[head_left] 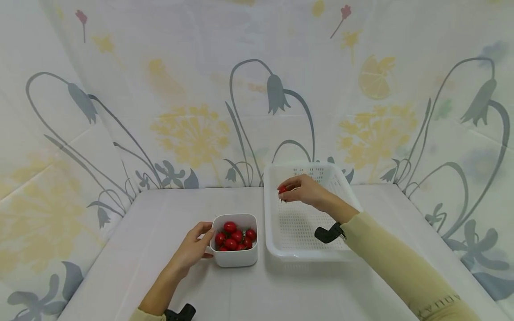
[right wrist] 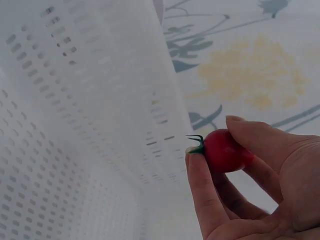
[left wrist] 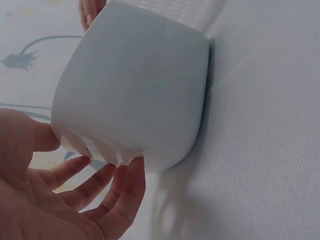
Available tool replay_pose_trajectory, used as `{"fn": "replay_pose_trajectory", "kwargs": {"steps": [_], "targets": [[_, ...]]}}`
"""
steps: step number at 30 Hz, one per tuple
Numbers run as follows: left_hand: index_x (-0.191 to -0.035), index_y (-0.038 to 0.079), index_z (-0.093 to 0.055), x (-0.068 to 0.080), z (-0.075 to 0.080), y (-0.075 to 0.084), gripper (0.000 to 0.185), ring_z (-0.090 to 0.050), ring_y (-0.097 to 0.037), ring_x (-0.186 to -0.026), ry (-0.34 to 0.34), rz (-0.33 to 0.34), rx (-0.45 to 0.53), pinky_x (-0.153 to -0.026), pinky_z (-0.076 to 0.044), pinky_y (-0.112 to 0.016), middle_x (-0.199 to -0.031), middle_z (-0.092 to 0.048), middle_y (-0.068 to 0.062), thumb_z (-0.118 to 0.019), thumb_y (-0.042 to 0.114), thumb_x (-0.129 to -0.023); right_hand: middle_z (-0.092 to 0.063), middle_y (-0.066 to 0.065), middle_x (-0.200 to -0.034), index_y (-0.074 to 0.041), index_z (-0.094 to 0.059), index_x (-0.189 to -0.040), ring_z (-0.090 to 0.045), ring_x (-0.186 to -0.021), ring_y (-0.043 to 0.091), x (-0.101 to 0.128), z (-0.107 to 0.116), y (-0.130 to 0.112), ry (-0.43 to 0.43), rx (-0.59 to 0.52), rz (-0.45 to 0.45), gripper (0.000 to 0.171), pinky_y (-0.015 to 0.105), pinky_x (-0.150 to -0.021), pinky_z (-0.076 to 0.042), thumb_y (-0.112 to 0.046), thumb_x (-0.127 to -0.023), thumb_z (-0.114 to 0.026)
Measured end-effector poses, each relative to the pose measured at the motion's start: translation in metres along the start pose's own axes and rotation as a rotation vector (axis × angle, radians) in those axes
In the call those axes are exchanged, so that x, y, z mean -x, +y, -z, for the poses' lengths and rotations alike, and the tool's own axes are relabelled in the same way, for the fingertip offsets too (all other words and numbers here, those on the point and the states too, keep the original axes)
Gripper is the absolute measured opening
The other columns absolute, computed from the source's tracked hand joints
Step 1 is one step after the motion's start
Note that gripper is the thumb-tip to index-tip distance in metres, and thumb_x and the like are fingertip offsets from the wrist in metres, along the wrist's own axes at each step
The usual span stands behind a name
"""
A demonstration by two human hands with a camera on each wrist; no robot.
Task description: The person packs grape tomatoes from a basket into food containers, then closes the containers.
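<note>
A small white square container [head_left: 237, 258] stands on the table, with several red cherry tomatoes [head_left: 236, 237] inside. My left hand [head_left: 194, 244] rests against its left side, thumb at the rim and fingertips [left wrist: 135, 162] touching the outer wall. Over the white perforated plastic basket [head_left: 297, 255], my right hand [head_left: 304, 192] pinches one cherry tomato [right wrist: 222, 151] between thumb and fingers. Its green calyx [right wrist: 196, 145] shows at the end by a fingertip. The held tomato is above the basket's left part in the head view.
The basket stands just right of the container, a narrow gap between them, its far end near the patterned cloth backdrop [head_left: 201, 80]. A white cover lies over the table [head_left: 168, 205]. Black straps with camera mounts [head_left: 329, 232] sit on both wrists.
</note>
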State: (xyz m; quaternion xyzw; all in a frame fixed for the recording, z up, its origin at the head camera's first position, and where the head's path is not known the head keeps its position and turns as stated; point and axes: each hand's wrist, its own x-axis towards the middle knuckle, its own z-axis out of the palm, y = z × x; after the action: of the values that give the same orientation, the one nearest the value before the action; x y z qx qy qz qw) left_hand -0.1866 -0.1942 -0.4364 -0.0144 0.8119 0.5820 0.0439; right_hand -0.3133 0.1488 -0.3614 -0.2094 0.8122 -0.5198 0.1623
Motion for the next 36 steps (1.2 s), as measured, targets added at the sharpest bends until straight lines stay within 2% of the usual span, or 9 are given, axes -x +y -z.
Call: {"fn": "replay_pose_trajectory", "kwargs": {"steps": [8,13,20,27,30,33,36], "targets": [[-0.138,0.001,-0.052,0.000,0.000,0.000,0.037,-0.061,-0.034,-0.112,0.003,0.006,0.001,-0.076,-0.063,-0.046,-0.141,-0.052,-0.023,-0.052,0.020,-0.107,-0.070,0.014,-0.115,0.000,-0.070,-0.123,-0.068,-0.109,0.039,0.011,-0.015,-0.011,-0.008,0.047,0.061,0.032,0.044,-0.096,-0.056,-0.014,-0.094,-0.074],[-0.139,0.001,-0.052,0.001,0.000,0.004,0.037,-0.060,-0.036,-0.114,0.000,0.006,-0.005,-0.076,-0.063,-0.044,-0.142,-0.051,-0.024,-0.052,0.020,-0.107,-0.071,0.012,-0.112,0.002,-0.070,-0.123,-0.070,-0.104,0.031,0.015,-0.027,-0.017,-0.021,0.067,0.100,0.032,0.041,-0.093,-0.057,-0.012,-0.094,-0.073],[-0.140,0.001,-0.051,0.002,0.000,0.005,0.038,-0.059,-0.039,-0.118,-0.008,0.013,-0.007,-0.078,-0.063,-0.044,-0.145,-0.049,-0.024,-0.051,0.022,-0.108,-0.070,0.006,-0.106,-0.007,-0.073,-0.117,-0.070,-0.097,0.019,0.016,-0.056,-0.024,-0.053,0.134,0.146,0.027,0.034,-0.084,-0.058,-0.014,-0.092,-0.076],[-0.140,0.001,-0.051,0.001,0.000,0.003,0.038,-0.061,-0.034,-0.111,-0.007,0.009,-0.007,-0.077,-0.063,-0.043,-0.143,-0.050,-0.024,-0.051,0.022,-0.108,-0.071,0.007,-0.108,-0.001,-0.067,-0.123,-0.070,-0.098,0.021,0.012,-0.086,-0.030,-0.109,0.223,0.203,0.034,0.033,-0.082,-0.060,-0.010,-0.092,-0.074],[-0.140,0.001,-0.051,0.001,0.000,0.003,0.038,-0.061,-0.033,-0.110,-0.006,0.006,0.001,-0.076,-0.063,-0.044,-0.143,-0.050,-0.023,-0.052,0.022,-0.108,-0.071,0.010,-0.110,-0.002,-0.062,-0.125,-0.071,-0.099,0.023,0.010,-0.098,-0.032,-0.115,0.250,0.217,0.036,0.032,-0.082,-0.061,-0.008,-0.091,-0.074],[-0.139,0.000,-0.051,0.001,0.000,0.002,0.038,-0.061,-0.032,-0.109,-0.004,0.006,0.008,-0.076,-0.063,-0.044,-0.143,-0.051,-0.024,-0.052,0.021,-0.108,-0.070,0.011,-0.108,-0.004,-0.059,-0.118,-0.071,-0.096,0.023,0.006,-0.109,-0.033,-0.117,0.263,0.211,0.032,0.032,-0.079,-0.062,-0.006,-0.090,-0.075],[-0.139,0.000,-0.051,0.002,0.001,0.002,0.038,-0.061,-0.032,-0.109,-0.003,0.006,0.008,-0.076,-0.063,-0.045,-0.143,-0.051,-0.024,-0.052,0.021,-0.107,-0.069,0.006,-0.103,-0.006,-0.060,-0.110,-0.068,-0.093,0.019,0.000,-0.119,-0.032,-0.123,0.317,0.210,0.026,0.028,-0.077,-0.061,-0.005,-0.090,-0.077]]}}
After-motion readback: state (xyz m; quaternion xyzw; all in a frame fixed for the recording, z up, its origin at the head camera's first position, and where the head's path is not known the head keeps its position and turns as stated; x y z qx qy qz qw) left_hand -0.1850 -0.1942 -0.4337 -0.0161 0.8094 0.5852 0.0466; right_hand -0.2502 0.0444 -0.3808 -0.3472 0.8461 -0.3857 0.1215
